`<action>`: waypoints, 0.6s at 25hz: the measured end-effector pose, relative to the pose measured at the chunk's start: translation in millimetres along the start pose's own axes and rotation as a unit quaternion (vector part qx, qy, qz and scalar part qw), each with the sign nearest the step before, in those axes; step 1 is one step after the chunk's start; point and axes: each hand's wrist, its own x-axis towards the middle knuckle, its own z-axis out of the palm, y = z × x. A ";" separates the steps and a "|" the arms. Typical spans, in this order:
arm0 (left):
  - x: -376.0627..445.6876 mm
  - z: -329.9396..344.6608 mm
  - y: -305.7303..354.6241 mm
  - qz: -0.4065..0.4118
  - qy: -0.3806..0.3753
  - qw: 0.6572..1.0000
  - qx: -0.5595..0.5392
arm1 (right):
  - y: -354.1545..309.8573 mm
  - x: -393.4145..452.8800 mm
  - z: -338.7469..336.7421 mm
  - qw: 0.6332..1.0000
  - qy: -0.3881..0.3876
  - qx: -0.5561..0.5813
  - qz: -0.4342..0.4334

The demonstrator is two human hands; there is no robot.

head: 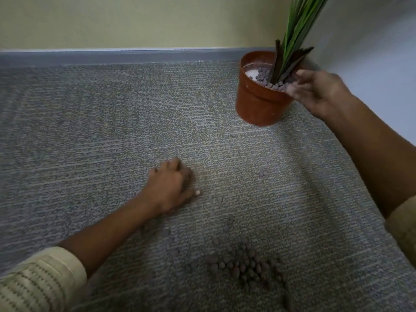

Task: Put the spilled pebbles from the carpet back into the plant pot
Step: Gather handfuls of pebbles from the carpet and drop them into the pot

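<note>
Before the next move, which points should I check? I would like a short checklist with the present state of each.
1. Plant pot upright on the carpet: ok.
2. Right hand at the pot rim: ok.
3. Right hand emptied: cannot tell.
4. Left hand down on the carpet: ok.
5. Left hand holds pebbles: cannot tell, blurred.
6. Carpet cleared: not ok, a pebble pile remains.

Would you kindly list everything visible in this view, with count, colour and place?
plant pot: one, orange-brown, far right on the carpet, near the wall
plant: one, green leaves, standing in the pot
pebbles in the pot: many, grey-brown, around the stems
spilled pebbles: many, brown, heap on the near carpet, a few strays further out
carpet: one, grey, across the floor
wall: pale yellow, behind
left hand: knuckles up, on the carpet
right hand: at the pot's rim
</note>
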 end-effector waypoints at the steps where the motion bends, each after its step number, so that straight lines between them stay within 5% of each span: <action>1: -6.4 -7.9 -11.1 -0.048 -0.041 0.997 0.051 | 11.7 -9.1 -1.5 0.999 -0.005 -0.041 -0.016; 4: -27.9 -19.3 -32.0 -0.152 -0.159 0.969 0.110 | 61.2 -40.5 -5.2 0.970 -0.124 -0.211 0.003; 7: -42.3 -7.6 -32.3 -0.159 -0.210 0.964 0.014 | 114.1 -73.5 -12.3 0.838 -0.256 -0.481 0.003; 9: -43.9 3.9 -24.1 -0.161 -0.151 0.972 -0.081 | 139.5 -93.5 -16.5 0.753 -0.295 -0.587 -0.030; 15: -37.3 18.7 19.3 -0.084 -0.087 0.974 -0.193 | 173.2 -127.0 -0.3 0.704 -0.372 -0.595 -0.110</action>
